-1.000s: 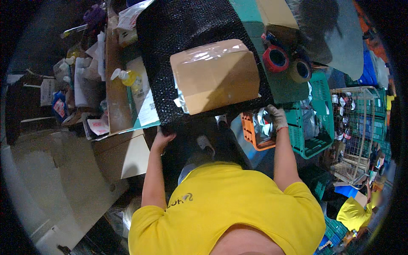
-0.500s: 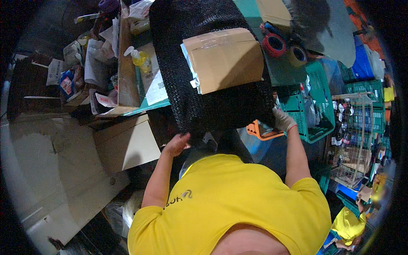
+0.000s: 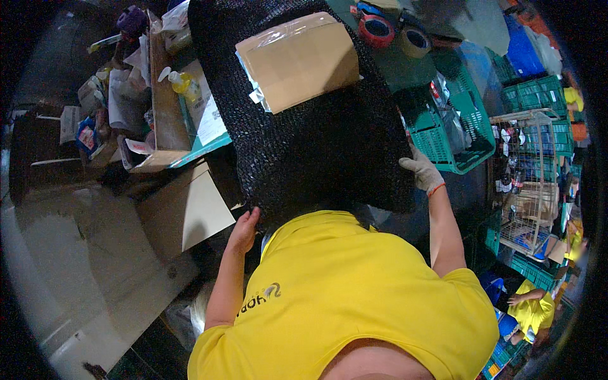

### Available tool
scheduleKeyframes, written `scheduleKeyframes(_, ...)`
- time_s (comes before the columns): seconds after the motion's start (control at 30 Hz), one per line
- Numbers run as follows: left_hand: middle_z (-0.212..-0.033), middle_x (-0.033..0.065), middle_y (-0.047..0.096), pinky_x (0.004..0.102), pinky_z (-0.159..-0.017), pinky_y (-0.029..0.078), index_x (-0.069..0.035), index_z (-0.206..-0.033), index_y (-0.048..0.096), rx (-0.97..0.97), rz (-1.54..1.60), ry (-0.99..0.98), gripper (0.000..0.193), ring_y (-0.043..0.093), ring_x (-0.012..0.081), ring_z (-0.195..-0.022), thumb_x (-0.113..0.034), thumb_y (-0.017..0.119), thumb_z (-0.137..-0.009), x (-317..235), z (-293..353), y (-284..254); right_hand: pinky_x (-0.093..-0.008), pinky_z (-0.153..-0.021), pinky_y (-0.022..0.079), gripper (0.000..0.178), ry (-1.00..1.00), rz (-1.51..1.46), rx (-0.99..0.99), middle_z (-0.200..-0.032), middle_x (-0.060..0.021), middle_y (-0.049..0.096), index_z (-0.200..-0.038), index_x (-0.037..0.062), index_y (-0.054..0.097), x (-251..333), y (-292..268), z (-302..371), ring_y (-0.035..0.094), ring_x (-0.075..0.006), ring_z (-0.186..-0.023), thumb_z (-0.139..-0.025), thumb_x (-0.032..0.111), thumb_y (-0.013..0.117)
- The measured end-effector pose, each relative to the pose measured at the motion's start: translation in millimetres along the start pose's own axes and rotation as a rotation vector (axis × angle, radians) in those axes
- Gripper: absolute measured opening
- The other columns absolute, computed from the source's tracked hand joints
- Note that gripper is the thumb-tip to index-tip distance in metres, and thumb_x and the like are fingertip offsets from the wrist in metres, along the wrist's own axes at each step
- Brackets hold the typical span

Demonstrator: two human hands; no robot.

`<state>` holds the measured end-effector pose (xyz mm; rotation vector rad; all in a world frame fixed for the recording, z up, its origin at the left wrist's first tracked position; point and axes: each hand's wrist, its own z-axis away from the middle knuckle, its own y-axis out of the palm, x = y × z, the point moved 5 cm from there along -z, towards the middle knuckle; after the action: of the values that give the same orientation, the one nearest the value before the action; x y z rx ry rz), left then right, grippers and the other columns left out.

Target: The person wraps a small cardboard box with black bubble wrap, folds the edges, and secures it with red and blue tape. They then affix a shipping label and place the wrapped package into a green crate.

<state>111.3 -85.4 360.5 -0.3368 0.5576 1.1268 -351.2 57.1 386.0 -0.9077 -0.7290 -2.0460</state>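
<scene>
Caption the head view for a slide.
Bare left hand and gloved right hand at the edges of a black textured sheet, taped cardboard package on top.

I am watching remotely through the left head-worn fisheye, which is looking steeply down from close above the yellow shirt [image 3: 354, 278], catching both hands [image 3: 423, 172] around mid-frame and reaching wide to either side.

Plain tan carton [image 3: 301, 63], pebbled black sheet [image 3: 316, 155]

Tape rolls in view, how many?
2 that I can make out: a red roll right of the parcel, and a tan roll to the red one's right. Others may be hidden.
</scene>
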Motion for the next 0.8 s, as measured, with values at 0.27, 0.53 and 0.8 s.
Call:
scheduleKeyframes(0.27,-0.134,0.0158,0.042,0.0408,-0.098,0.035,0.000,-0.133,0.033,-0.082,-0.058,-0.166,0.077,0.044,0.0290,-0.119,-0.048,0.063,-0.081,-30,56,20,-0.0356,-0.078,0.048,0.044,0.275,0.476,-0.103,-0.103,-0.0084,0.062,-0.114,0.0041,0.053,10,15,31,0.060,-0.0210,-0.092,-0.081,0.031,0.067)
scheduleKeyframes(0.53,-0.113,0.0098,0.060,0.0345,-0.085,0.047,-0.001,-0.124,0.045,0.103,0.070,-0.125,0.054,0.058,0.0198,-0.101,-0.021,0.069,-0.081,-60,101,6,-0.0322,-0.089,0.044,0.041,0.137,0.317,0.007,-0.108,-0.0086,0.061,-0.115,0.0022,0.054,-17,-55,54,0.058,-0.0189,-0.100,-0.085,0.030,0.062)
scheduleKeyframes(0.8,-0.108,0.0086,0.063,0.0329,-0.090,0.044,0.002,-0.114,0.056,0.090,0.397,0.362,0.045,0.060,0.0182,-0.096,-0.033,0.061,-0.087,-171,84,-31,-0.0389,-0.098,0.039,0.043,-0.458,0.944,-0.176,-0.118,-0.0093,0.057,-0.125,0.0097,0.048,112,-11,30,0.056,-0.0238,-0.108,-0.087,0.028,0.055)
